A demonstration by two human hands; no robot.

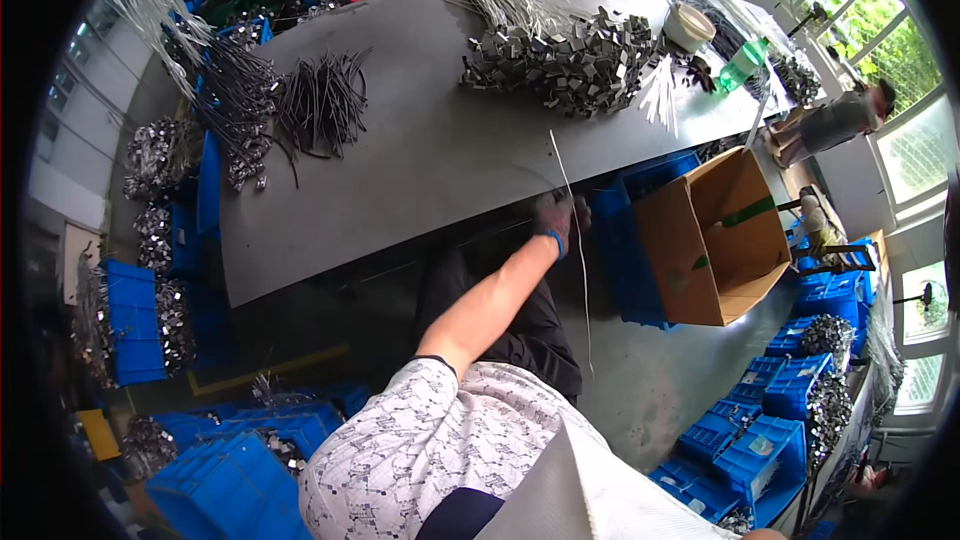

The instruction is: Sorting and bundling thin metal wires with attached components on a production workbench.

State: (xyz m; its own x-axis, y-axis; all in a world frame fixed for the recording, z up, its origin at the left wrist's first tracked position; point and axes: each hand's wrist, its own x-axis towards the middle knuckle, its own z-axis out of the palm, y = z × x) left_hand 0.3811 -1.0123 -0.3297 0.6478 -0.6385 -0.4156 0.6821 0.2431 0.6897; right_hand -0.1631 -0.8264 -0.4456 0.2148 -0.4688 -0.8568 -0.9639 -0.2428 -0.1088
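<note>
At the table's near edge: the left hand (pixel 557 216) is just off the rim of the grey table (pixel 420 155), right of the middle of that edge.
Wire: a single white wire (pixel 586 292), long, thin and slightly bowed; its upper end lies over the table's near edge, its lower part hangs down in front of the floor.
Left hand: greyish, apparently gloved, with a blue wristband (pixel 558 244); fingers drawn together on the wire, though blur hides exactly how they sit.
Right hand: cannot be made out.
Table's left end: a loose bunch of black cables (pixel 325 105).
Table's far right part: a large heap of cables with dark, blocky ends (pixel 565 65), their pale strands pointing toward the far edge.
Table's right end: white strips (pixel 659 97), a cream tub (pixel 690 30) and a green bottle (pixel 743 65).
Beyond the near edge, right: an open cardboard box (pixel 672 252) beside a blue crate (pixel 617 255).
</note>
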